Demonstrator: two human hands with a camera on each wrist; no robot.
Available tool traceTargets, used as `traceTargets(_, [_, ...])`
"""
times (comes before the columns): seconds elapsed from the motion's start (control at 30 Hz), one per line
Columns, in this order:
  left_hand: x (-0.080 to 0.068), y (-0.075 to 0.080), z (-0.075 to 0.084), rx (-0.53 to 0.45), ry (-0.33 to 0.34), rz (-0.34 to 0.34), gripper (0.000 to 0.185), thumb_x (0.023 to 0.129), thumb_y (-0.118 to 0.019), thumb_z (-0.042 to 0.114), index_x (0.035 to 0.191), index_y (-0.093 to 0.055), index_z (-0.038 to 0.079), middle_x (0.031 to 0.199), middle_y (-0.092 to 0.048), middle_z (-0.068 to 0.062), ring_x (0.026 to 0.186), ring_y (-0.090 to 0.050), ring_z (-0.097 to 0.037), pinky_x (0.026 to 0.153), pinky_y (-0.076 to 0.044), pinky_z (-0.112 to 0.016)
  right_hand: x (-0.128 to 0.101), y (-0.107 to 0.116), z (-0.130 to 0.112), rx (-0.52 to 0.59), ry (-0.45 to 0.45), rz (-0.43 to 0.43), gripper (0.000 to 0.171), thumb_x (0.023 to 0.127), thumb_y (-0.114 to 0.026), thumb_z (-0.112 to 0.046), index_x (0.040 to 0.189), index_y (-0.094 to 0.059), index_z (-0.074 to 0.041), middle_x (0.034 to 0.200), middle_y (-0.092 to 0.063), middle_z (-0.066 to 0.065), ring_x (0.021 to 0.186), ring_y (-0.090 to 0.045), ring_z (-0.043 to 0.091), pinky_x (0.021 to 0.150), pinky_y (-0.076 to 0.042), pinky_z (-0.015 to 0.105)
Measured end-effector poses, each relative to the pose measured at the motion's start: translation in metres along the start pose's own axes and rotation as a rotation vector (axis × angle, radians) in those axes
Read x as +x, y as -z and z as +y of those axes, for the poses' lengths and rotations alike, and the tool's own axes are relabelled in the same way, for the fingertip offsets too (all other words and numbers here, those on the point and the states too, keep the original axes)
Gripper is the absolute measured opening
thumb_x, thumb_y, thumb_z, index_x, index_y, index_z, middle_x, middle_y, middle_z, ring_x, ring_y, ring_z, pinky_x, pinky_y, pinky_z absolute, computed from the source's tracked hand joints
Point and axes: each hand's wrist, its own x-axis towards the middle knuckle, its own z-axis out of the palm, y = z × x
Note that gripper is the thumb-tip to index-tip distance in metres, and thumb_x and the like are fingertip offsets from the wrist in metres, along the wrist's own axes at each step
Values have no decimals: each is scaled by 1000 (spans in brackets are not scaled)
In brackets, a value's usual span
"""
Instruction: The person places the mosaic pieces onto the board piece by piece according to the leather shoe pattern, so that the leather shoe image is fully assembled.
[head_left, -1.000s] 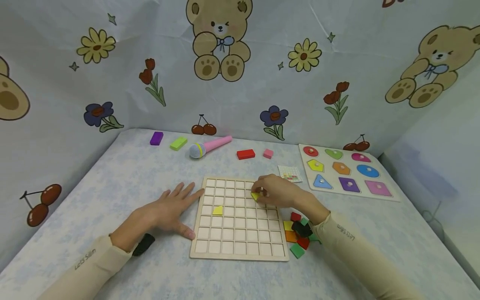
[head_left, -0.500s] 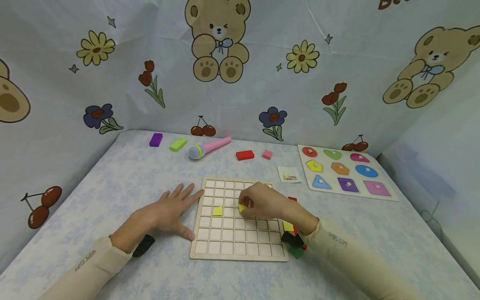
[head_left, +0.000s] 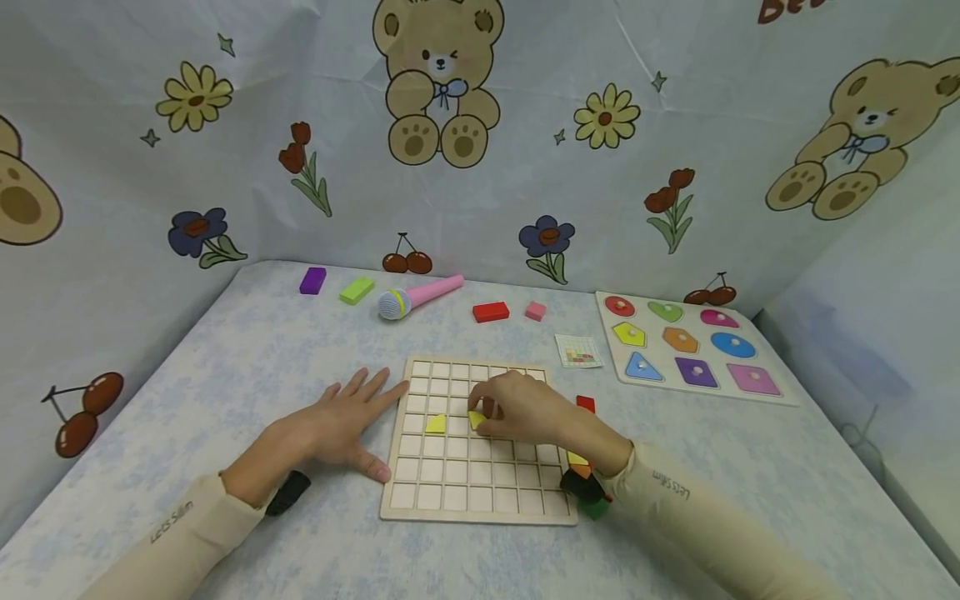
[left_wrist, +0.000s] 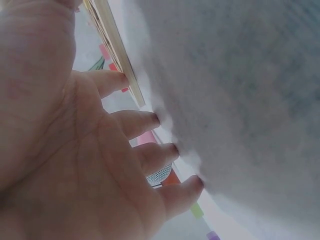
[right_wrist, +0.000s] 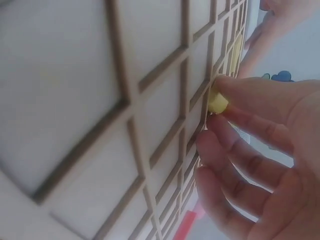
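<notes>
With the yellow piece (head_left: 476,418) pinched in the right hand (head_left: 525,408) fingers and the left hand (head_left: 330,425) flat, fingers apart, against the board (head_left: 480,492), the piece may be jammed on a rib if lowered tilted.

The head view was evenly and softly lit, bright without harsh glare; light seemed diffuse from above, and only faint, short shadows lay under the left hand (head_left: 333,429) and the right hand (head_left: 525,408) on the counter (head_left: 247,367). Its wide lens bent the scene, stretching the printed backdrop (head_left: 525,125) and the sleeves toward the corners. Detail was sharp at the centre and softer at the edges. The left wrist view was washed out and blurred, the counter a pale grey smear beside the palm. The right wrist view was close and soft: the grid board (right_wrist: 90,100) lay out of focus, its near cells dim.
</notes>
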Motion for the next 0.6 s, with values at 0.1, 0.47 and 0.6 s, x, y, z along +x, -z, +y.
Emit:
traceTargets(0.1, [-1, 0, 0, -2, 2, 0, 123, 69, -81, 62, 162, -15, 16, 168, -2, -22, 152, 2, -49, 114, -6, -75, 0, -1, -1, -11, 2, 7, 17, 89, -77, -23, 105, -73, -19, 84, -67, -9, 75, -58, 5, 67, -51, 25])
traceTargets(0.47, [-1, 0, 1, -7, -6, 3, 123, 69, -81, 62, 162, -16, 15, 167, -3, -23, 152, 2, -49, 114, -6, -75, -10, -5, -9, -197, 13, 5, 11, 91, -76, -29, 95, -77, -19, 89, -60, -8, 75, -54, 7, 63, -49, 24])
traceTargets(0.6, [-1, 0, 2, -7, -3, 5, 122, 69, -81, 61, 162, -16, 15, 167, -3, -23, 152, 2, -50, 114, -6, -75, -13, -6, -11, -241, 39, 1, 17, 90, -77, -29, 102, -79, -17, 92, -61, -5, 76, -55, 7, 66, -50, 23])
